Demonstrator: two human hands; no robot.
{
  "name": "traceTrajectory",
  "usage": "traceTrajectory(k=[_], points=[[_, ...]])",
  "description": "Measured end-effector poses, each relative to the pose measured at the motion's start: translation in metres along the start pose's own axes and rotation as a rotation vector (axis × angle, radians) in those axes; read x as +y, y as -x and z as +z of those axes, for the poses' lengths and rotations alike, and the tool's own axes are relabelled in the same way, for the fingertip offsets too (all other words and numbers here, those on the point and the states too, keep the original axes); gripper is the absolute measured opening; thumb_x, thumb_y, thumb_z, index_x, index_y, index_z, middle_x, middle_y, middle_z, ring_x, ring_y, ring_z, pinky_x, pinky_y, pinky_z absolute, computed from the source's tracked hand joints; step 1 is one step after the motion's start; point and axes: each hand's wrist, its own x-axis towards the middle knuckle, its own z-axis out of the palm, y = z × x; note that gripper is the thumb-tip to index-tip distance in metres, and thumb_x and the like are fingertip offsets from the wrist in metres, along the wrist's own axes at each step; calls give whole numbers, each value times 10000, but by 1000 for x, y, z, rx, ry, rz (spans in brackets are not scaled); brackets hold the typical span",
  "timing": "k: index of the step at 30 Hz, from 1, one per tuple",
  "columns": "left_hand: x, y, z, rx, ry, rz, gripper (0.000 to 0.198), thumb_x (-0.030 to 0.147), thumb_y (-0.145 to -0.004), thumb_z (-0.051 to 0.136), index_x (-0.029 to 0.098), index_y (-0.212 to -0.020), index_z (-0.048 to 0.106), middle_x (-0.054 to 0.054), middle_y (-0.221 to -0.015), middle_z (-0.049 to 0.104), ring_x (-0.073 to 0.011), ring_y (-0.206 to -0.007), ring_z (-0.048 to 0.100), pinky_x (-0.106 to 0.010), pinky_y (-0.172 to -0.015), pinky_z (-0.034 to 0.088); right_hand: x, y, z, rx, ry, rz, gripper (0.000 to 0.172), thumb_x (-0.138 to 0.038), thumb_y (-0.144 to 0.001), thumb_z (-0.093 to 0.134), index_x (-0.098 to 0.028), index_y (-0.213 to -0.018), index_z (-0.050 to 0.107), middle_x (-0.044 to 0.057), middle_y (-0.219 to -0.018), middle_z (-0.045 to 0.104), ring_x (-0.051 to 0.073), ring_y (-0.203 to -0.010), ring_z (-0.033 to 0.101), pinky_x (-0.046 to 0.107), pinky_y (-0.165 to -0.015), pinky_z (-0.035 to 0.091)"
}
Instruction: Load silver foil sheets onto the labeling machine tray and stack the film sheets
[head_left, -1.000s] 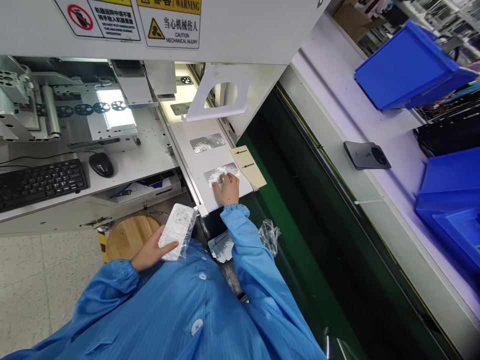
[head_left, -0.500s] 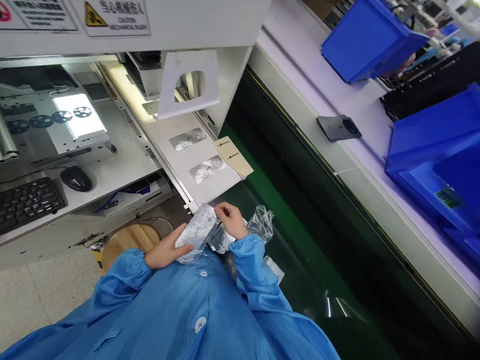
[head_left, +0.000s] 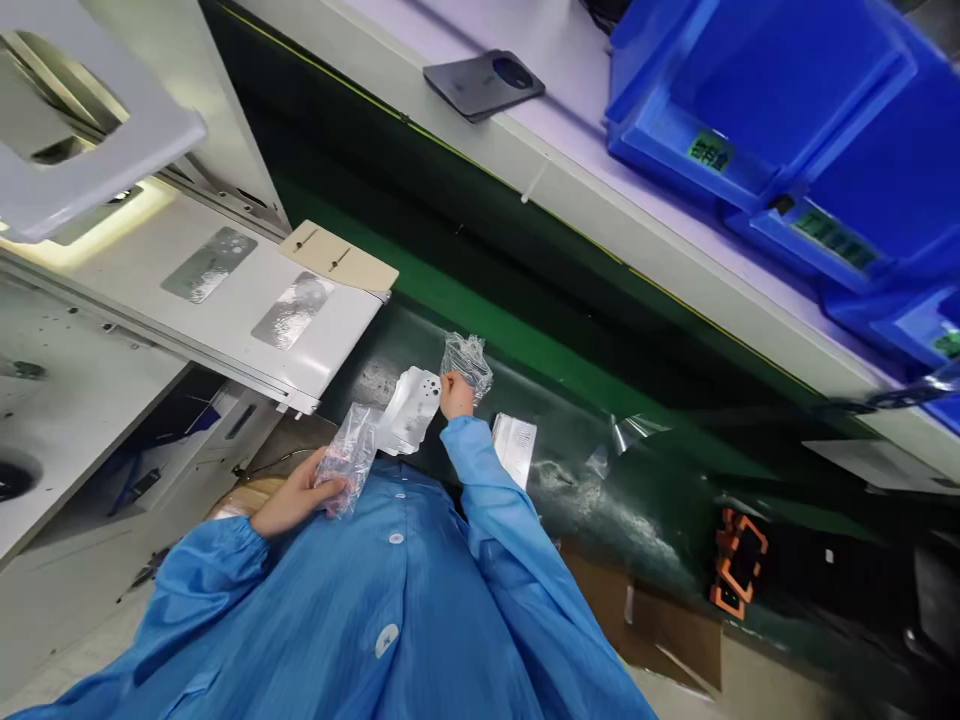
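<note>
- Two thin silver rectangular sheets point(head_left: 210, 265) are laid flat, well apart, on the white machine bed point(head_left: 328, 352); that much of the placing can be judged as done.
- A beige rectangular card point(head_left: 339, 257) with two black marks is set along the bed's edge, beside the nearer sheet.
- A loose silver bundle of thin sheets point(head_left: 409, 412), with small round holes at one corner, is seen between the hands, off the bed; these pieces are judged to be left over for handling.
- A clear, crinkled plastic bag point(head_left: 352, 450) is gripped between the thumb and curled fingers of the left hand point(head_left: 300, 497). The bundle is overlapped by it or just beside it; whether any sheet is tucked inside cannot be told.
- The right hand point(head_left: 456, 396) is held with its fingers drawn together at the bundle's holed corner; whether the sheets are pinched cannot be told.
- A crumpled clear plastic wrapper point(head_left: 468, 360) is seen just beyond that hand.
- A whitish flat packet point(head_left: 514, 448) is left beside the right sleeve on the dark green surface point(head_left: 577, 490), apparently unhandled.
</note>
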Motion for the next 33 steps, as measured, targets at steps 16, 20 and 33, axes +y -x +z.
traceTrajectory(k=[16,20,33], points=[[-50,-144,207,-182,-595,2,323,427,-744,717,193,-887,546,-19,-756,643,-195,-725,623,-280,-656,485,164,256,-41,82,-321,590,224,-309,-840,527,-187,-878,711,72,-867,726,238,-867,686,353,-803,537],[-74,-198,261,33,-660,18,336,345,-715,755,208,-837,473,-22,-768,601,-216,-807,606,-302,-737,450,227,311,-60,246,-162,853,354,-363,-854,481,-161,-1084,659,134,-921,697,302,-911,668,410,-799,510],[-91,-205,255,84,-364,-19,465,438,-544,849,194,-706,488,42,-565,566,-164,-568,591,-271,-560,480,224,153,-83,160,-440,524,196,-306,-712,703,-200,-853,617,40,-823,658,206,-841,611,345,-878,468]])
